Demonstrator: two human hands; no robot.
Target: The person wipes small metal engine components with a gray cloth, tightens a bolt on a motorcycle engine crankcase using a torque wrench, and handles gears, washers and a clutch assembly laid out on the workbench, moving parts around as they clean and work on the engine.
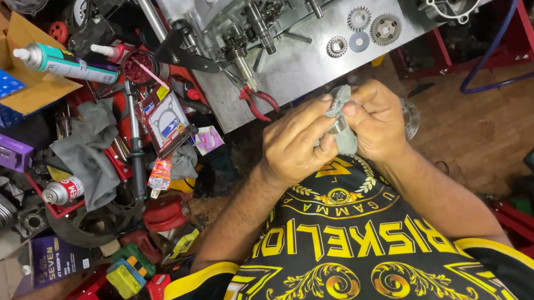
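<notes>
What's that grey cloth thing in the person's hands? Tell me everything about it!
The grey rag is a small, soft, crumpled piece of cloth. The left hand and right hand pinch it together above the person's lap, fingertips pressing its top. It wraps a small shiny metal part, mostly hidden. Its lower end hangs loose between the hands.

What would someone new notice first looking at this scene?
At centre, the left hand and right hand pinch a small metal part wrapped in a grey rag. Above them, loose gears lie on a metal plate beside an opened engine case. To the left sits a heap of tools, rags and a sealant tube.
</notes>
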